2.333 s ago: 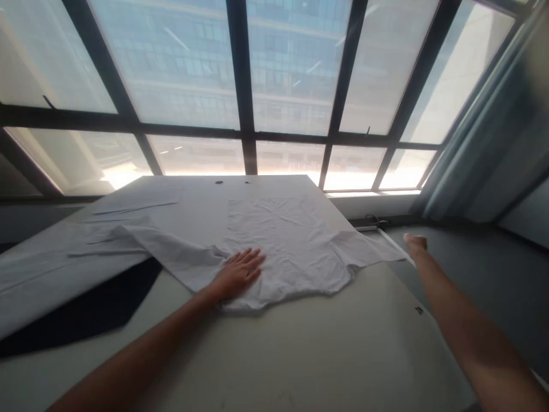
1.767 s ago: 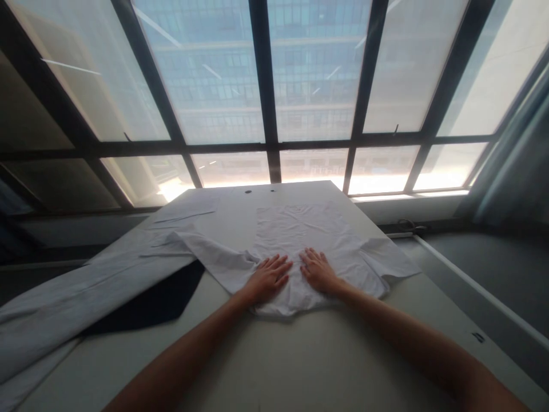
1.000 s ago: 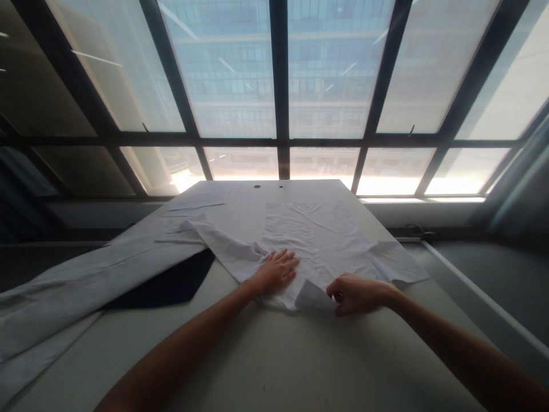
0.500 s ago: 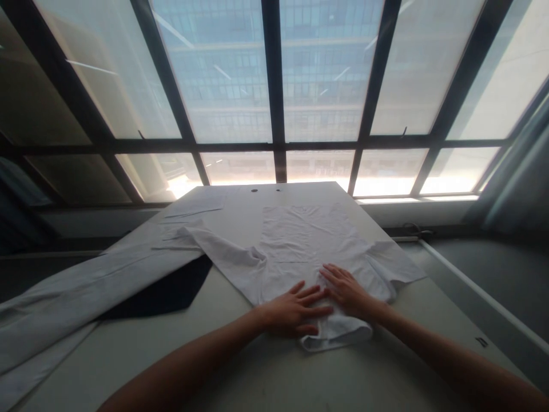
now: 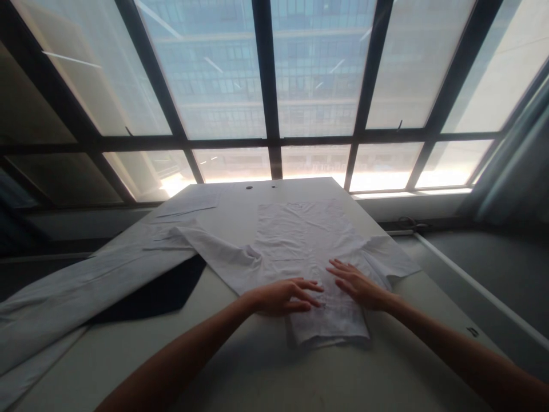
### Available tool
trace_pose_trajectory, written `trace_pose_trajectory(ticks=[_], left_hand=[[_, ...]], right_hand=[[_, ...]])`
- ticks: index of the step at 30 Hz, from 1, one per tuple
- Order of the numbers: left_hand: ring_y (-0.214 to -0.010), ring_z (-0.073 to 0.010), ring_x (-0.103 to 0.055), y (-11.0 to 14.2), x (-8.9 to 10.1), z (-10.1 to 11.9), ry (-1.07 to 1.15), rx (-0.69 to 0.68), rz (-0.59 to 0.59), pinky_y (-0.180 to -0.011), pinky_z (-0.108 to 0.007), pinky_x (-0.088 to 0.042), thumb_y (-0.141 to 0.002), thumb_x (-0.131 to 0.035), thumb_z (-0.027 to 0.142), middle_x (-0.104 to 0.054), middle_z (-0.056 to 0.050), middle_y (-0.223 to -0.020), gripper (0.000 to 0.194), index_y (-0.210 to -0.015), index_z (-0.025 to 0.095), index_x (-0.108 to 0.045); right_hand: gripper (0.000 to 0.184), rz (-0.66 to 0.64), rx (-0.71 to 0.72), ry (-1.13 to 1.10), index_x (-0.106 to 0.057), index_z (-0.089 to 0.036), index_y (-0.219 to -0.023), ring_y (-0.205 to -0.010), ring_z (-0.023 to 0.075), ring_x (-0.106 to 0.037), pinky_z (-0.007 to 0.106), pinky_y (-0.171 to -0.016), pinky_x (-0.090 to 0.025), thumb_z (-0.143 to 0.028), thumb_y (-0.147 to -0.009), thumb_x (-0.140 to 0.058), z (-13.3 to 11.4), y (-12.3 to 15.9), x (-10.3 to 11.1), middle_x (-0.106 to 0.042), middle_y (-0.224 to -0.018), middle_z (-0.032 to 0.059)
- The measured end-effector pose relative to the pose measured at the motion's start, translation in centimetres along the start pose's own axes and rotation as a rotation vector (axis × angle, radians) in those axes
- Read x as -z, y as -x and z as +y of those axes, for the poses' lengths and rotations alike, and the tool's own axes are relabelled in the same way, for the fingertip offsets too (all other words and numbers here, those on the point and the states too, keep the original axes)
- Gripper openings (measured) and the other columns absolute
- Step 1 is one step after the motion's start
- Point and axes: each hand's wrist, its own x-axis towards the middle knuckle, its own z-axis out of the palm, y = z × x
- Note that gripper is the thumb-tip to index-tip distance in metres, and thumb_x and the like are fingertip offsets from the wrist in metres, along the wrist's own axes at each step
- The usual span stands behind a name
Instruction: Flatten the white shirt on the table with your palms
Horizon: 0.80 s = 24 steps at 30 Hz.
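A white shirt lies spread on the table, its sleeves reaching out to the left and right and its near end pointing toward me. The cloth has creases across its middle. My left hand rests over the lower left part of it, palm down, fingers apart and pointing right. On the lower right part is my right hand, also palm down with the fingers spread. Neither hand grips the cloth. The near edge of the shirt shows below both hands, lying fairly flat.
More white fabric runs along the table's left side, over a dark navy piece. White sheets lie at the far left. The white table reaches toward large windows. A pale rail stands at the right.
My hands have moved apart, the left one going left and the right one slightly right. The shirt's near end, rolled or folded before, now lies flatter and wider.
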Motion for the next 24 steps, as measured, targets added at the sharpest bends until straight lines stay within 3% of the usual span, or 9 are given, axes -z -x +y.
trace_pose_trajectory(ticks=[3, 5, 9, 14, 19, 24], left_hand=[[-0.141, -0.0218, -0.046, -2.6, 0.1, -2.3, -0.13, 0.151, 0.263, -0.118, -0.039, -0.034, -0.106, -0.038, 0.045, -0.052, -0.005, -0.151, 0.044, -0.141, 0.027, -0.059], [-0.144, -0.0246, -0.042, -4.5, -0.6, -4.3, -0.272, 0.274, 0.341, -0.12, -0.045, -0.031, -0.106, -0.038, 0.04, -0.051, -0.01, -0.151, 0.046, -0.144, 0.021, -0.055], [-0.151, -0.0295, -0.026, -6.5, -2.7, -7.5, -0.415, 0.402, 0.306, -0.121, -0.056, -0.021, -0.106, -0.035, 0.035, -0.033, -0.013, -0.162, 0.055, -0.157, 0.017, -0.033], [-0.154, -0.024, -0.017, -6.1, -3.8, -8.4, -0.455, 0.412, 0.297, -0.125, -0.048, -0.014, -0.106, -0.03, 0.035, -0.021, -0.009, -0.167, 0.06, -0.162, 0.02, -0.017], [-0.154, -0.0224, -0.018, -6.0, -3.5, -8.1, -0.441, 0.437, 0.288, -0.125, -0.046, -0.013, -0.106, -0.027, 0.038, -0.023, -0.007, -0.166, 0.059, -0.162, 0.02, -0.021], [-0.154, -0.0247, -0.016, -5.8, -3.2, -7.5, -0.457, 0.464, 0.255, -0.125, -0.047, -0.013, -0.105, -0.026, 0.039, -0.024, -0.009, -0.166, 0.059, -0.159, 0.015, -0.029]], right_hand=[[0.053, 0.238, -0.167, 0.069, -0.047, -0.017, -0.151, -0.151, 0.0258, -0.026, 0.048, -0.121, -0.023, -0.036, -0.103, -0.035, 0.2, -4.1, -0.2, -0.036, -0.161, 0.0126], [0.052, 0.268, -0.226, 0.131, -0.048, -0.014, -0.15, -0.151, 0.0277, -0.025, 0.049, -0.12, -0.024, -0.031, -0.102, -0.037, -0.1, -6.9, -1.1, -0.035, -0.161, 0.0151], [0.054, 0.2, -0.202, 0.207, -0.042, -0.012, -0.153, -0.151, 0.0285, -0.026, 0.053, -0.119, -0.022, -0.024, -0.101, -0.034, -1.1, -10.1, -4.0, -0.034, -0.161, 0.0167], [0.058, 0.193, -0.151, 0.273, -0.035, -0.007, -0.156, -0.15, 0.0264, -0.026, 0.05, -0.121, -0.02, -0.023, -0.1, -0.029, -1.1, -10.0, -5.9, -0.034, -0.161, 0.0161], [0.06, 0.178, -0.173, 0.328, -0.035, -0.007, -0.156, -0.151, 0.0255, -0.024, 0.046, -0.122, -0.018, -0.034, -0.103, -0.029, -0.1, -9.9, -5.3, -0.032, -0.162, 0.0155], [0.065, 0.191, -0.375, 0.424, -0.032, -0.004, -0.156, -0.152, 0.0286, -0.021, 0.049, -0.121, -0.018, -0.042, -0.103, -0.029, 5.3, -9.1, -2.7, -0.028, -0.163, 0.0192]])
